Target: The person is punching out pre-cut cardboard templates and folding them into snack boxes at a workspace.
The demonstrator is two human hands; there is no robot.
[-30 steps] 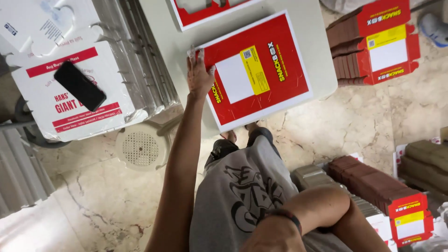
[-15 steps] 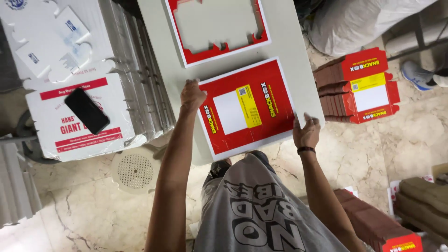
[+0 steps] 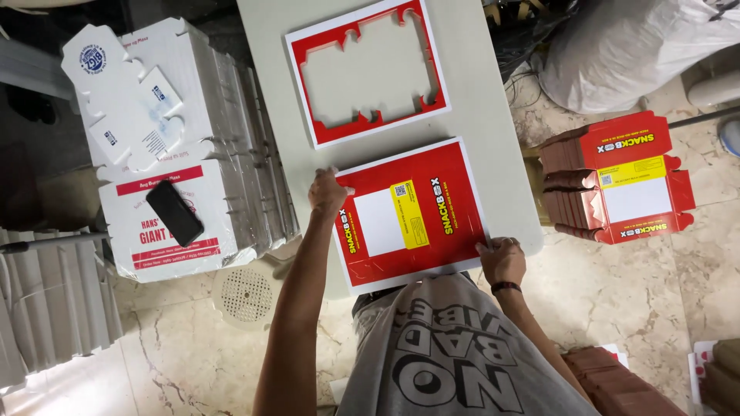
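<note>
Both hands (image 3: 329,192) on flat glossy red cardboard sheet (image 3: 412,216), opp. corners.

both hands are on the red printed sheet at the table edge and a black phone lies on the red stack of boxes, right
Not quite. In the head view the black phone lies on the white stack of boxes, not the red one. Both the left hand and right hand are on the red printed sheet.
</note>
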